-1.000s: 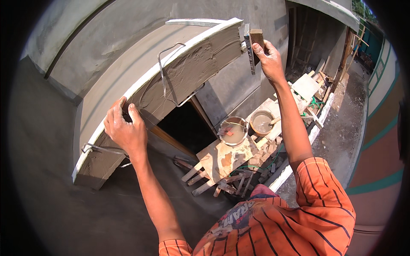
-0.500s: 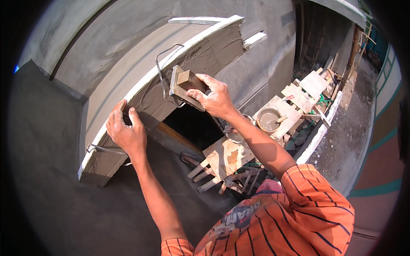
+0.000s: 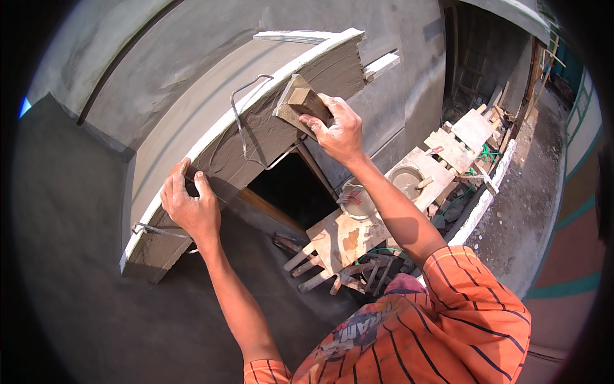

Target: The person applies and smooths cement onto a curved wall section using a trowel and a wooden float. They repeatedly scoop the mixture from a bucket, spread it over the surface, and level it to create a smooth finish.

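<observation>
A curved ledge faced with wet grey plaster [image 3: 217, 163] has a pale board [image 3: 300, 61] along its upper edge. Bent metal rod clamps [image 3: 238, 109] hook over it. My left hand [image 3: 192, 198] grips the board's edge at the lower left, fingers curled round it, just above another clamp [image 3: 153, 227]. My right hand [image 3: 336, 131] is closed on a wooden float [image 3: 300, 96], whose flat side is against the plastered face near the upper clamp. The float hides the plaster beneath it.
Below are a dark opening with a wooden frame [image 3: 256, 201], a plank platform [image 3: 342, 240] bearing a round pail [image 3: 406, 179] and a bucket [image 3: 358, 203], and rubble with green cord [image 3: 486, 153]. A narrow concrete path [image 3: 518, 192] runs along the right.
The float came down and left from the ledge's right end onto its middle, then moved slightly up and right over the last half second. My left hand stays on the edge.
</observation>
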